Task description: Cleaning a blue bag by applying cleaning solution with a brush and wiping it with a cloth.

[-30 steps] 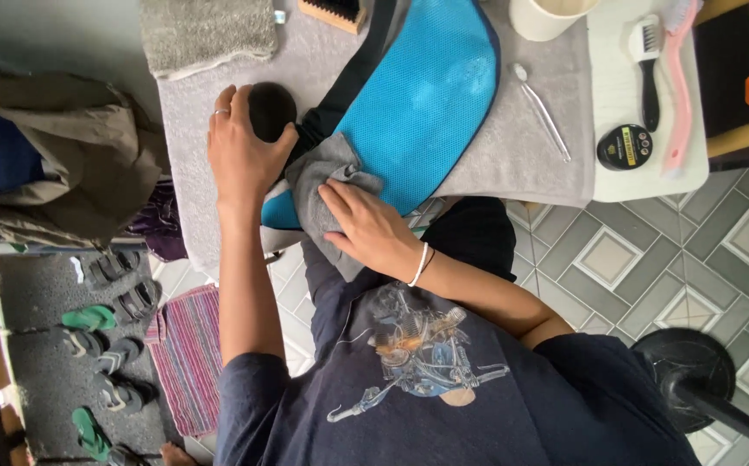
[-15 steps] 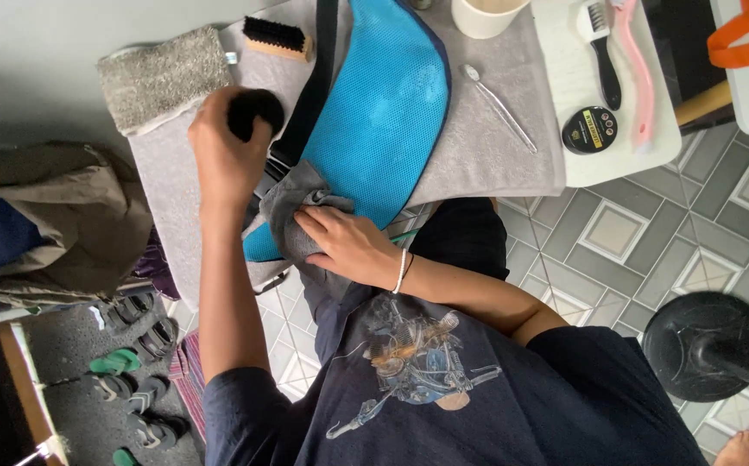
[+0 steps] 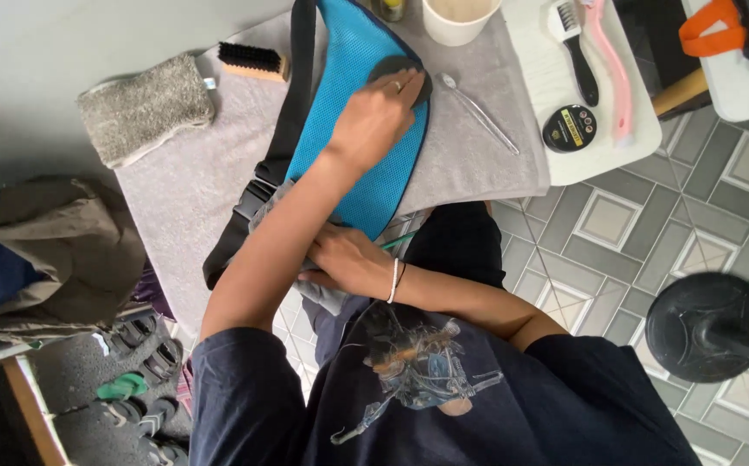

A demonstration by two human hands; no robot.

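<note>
The left hand (image 3: 372, 116) presses a round dark pad (image 3: 400, 69) onto the blue mesh bag (image 3: 353, 129) lying on the grey towel (image 3: 469, 147), while the right hand (image 3: 344, 259), partly hidden under the left forearm, grips a grey cloth (image 3: 322, 293) near a wooden brush (image 3: 253, 62), a white cup (image 3: 459, 19) and a black tin (image 3: 569, 128).

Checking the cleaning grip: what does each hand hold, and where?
Left hand presses a dark round pad from above onto the blue bag; right hand grips its near end.
</note>
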